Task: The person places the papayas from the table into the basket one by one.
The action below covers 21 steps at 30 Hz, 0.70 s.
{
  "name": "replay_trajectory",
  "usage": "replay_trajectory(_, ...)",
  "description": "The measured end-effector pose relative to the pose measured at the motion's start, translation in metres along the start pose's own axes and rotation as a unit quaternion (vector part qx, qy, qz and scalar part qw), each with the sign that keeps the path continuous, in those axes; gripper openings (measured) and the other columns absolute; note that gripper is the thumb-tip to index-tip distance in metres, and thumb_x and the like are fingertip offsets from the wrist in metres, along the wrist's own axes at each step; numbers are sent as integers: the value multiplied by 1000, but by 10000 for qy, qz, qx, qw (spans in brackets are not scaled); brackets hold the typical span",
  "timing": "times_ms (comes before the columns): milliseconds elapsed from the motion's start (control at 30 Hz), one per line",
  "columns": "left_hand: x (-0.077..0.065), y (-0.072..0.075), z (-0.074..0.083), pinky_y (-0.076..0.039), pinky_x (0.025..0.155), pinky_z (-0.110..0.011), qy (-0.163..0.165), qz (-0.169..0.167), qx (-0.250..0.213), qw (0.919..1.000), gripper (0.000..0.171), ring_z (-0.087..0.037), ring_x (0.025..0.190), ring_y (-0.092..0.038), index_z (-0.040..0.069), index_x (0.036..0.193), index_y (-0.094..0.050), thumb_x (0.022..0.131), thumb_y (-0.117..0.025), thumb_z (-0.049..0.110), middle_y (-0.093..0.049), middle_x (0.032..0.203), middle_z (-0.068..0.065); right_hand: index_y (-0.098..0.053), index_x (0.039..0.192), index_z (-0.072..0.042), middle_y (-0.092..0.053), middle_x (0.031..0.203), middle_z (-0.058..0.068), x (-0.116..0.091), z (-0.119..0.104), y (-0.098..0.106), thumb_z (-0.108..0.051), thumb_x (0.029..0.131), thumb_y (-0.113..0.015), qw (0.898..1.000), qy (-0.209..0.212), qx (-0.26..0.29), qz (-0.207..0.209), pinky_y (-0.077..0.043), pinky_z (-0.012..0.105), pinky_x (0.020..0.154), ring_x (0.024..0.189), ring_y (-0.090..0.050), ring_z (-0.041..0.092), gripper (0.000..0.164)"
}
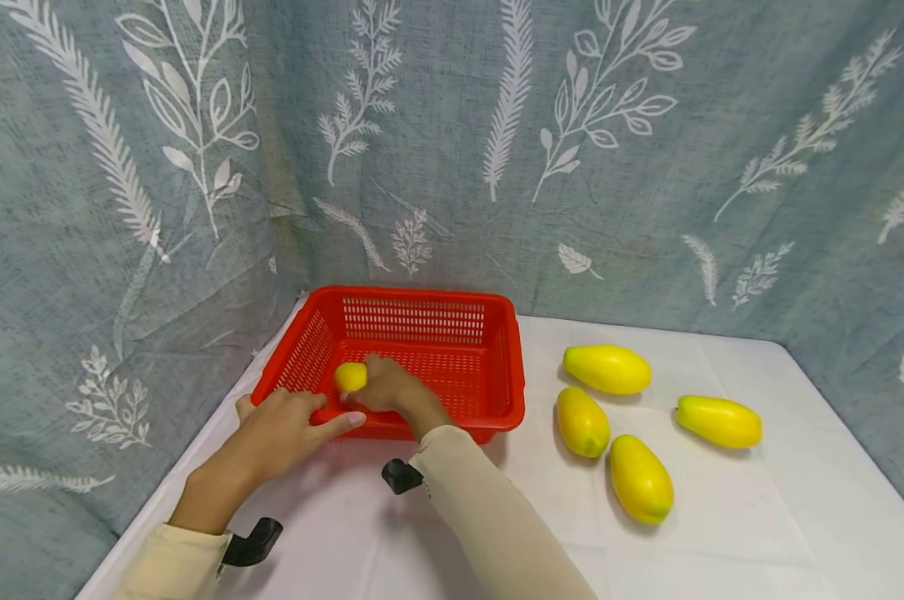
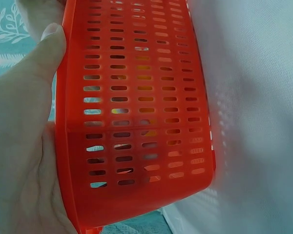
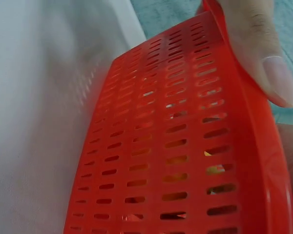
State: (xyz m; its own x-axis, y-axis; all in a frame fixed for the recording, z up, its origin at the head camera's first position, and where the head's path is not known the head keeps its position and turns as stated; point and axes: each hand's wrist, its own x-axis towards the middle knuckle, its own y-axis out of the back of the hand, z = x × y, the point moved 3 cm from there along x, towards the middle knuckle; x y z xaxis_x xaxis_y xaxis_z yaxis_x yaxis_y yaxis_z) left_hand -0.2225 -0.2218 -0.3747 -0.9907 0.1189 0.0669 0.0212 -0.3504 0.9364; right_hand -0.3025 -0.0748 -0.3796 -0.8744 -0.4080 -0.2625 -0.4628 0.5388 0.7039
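Note:
A red plastic basket (image 1: 429,364) with slotted walls stands on the table. My left hand (image 1: 282,429) grips its rim at the near left corner, with the thumb lying along the near rim; the left wrist view shows that thumb (image 2: 51,48) over the edge. Over the near wall reaches my right hand (image 1: 395,390), holding a yellow papaya (image 1: 350,377) low inside the basket. Part of this fruit is hidden behind the hand. In the right wrist view, the basket wall (image 3: 156,131) covers most of the fruit, with bits of yellow showing through the slots.
Right of the basket, several more yellow papayas lie on the white tablecloth (image 1: 721,517): one at the back (image 1: 607,369), one at the far right (image 1: 719,422), others nearer (image 1: 582,422). A patterned grey-green curtain (image 1: 452,150) hangs behind and to the left.

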Motion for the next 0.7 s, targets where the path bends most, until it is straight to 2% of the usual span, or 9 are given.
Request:
replay_trajectory(100, 0, -2, 1, -30, 84, -68, 3, -8, -22, 10000, 72, -30, 98, -67, 9, 107, -78, 93, -60, 77, -71, 89, -2, -52, 145, -10, -63, 120, 5, 2, 0, -1, -33, 96, -78, 9998, -74, -161, -37, -51, 43, 106, 106, -60, 21, 59)
replay_trajectory(200, 0, -2, 2, -30, 84, -70, -29, 20, -53, 10000, 70, -30, 98, -67, 10, 105, -77, 93, -59, 77, -70, 88, -1, -53, 141, -11, -63, 118, 5, 4, -1, -1, -32, 96, -79, 9996, -96, -275, -27, -53, 42, 103, 104, -60, 20, 57)
replay_trajectory(333, 0, -2, 3, -29, 88, -74, -28, 73, -65, 9999, 72, -33, 102, -68, 8, 111, -78, 93, -61, 75, -73, 94, -4, -51, 144, -10, -62, 118, 5, 4, -1, -1, -33, 97, -79, 9992, -47, -406, -29, -53, 41, 103, 104, -61, 20, 59)
replay_trajectory(600, -1, -1, 1, -30, 86, -71, -58, 208, 6, 9998, 69, -32, 99, -68, 7, 108, -78, 94, -62, 73, -74, 93, -4, -36, 163, -19, -50, 156, 8, 2, -2, -3, -43, 97, -76, 9983, -251, -534, 23, -44, 49, 116, 136, -56, 26, 82)
replay_trajectory(700, -1, -1, 1, -31, 86, -71, -66, 191, 25, 9998, 68, -31, 97, -68, 8, 105, -78, 94, -63, 73, -72, 89, -3, -37, 162, -14, -53, 153, 9, 2, -1, -3, -44, 97, -75, 9989, -126, -447, 77, -46, 46, 115, 133, -57, 26, 80)
